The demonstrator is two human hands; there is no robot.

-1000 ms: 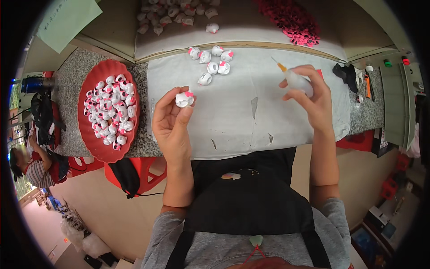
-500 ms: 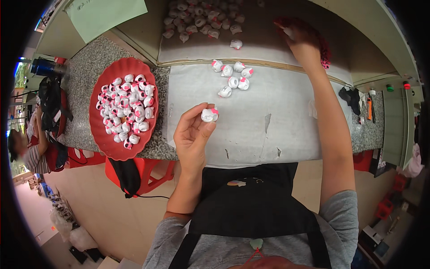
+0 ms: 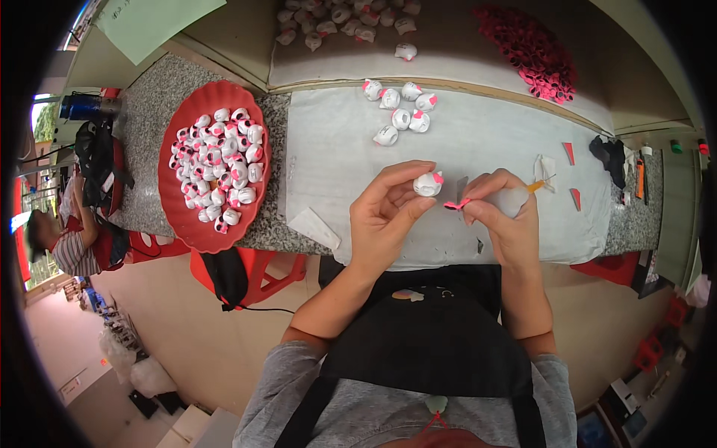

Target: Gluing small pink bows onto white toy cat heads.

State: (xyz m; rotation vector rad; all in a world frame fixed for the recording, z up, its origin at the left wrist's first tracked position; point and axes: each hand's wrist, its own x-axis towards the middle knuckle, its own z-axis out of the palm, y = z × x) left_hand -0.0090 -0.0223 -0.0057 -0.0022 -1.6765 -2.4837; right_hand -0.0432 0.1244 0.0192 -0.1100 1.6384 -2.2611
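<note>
My left hand (image 3: pixel 382 218) pinches a small white cat-head figure (image 3: pixel 427 184) with a pink bow between thumb and fingertips. Close to its right, a small pink-and-black piece (image 3: pixel 456 204) is held in the thumb and forefinger of my right hand (image 3: pixel 509 228). A translucent squeeze bottle (image 3: pixel 512 200) with a yellow needle tip also rests in that hand, tip pointing right. The pink piece and the figure are apart. Several like cat heads (image 3: pixel 401 119) lie on the white sheet (image 3: pixel 328 157) beyond my hands.
Left stands a scalloped red tray (image 3: pixel 167 168) of cat heads with pink and black parts. On the back shelf are more white heads (image 3: pixel 340 15) and a heap of pink pieces (image 3: pixel 526 48). A black cloth (image 3: pixel 609 158) lies right. Another person (image 3: pixel 63 239) sits far left.
My right hand has come back from the pink heap to beside my left hand, now with a pink-and-black piece. My left hand, still holding the cat head, has moved right.
</note>
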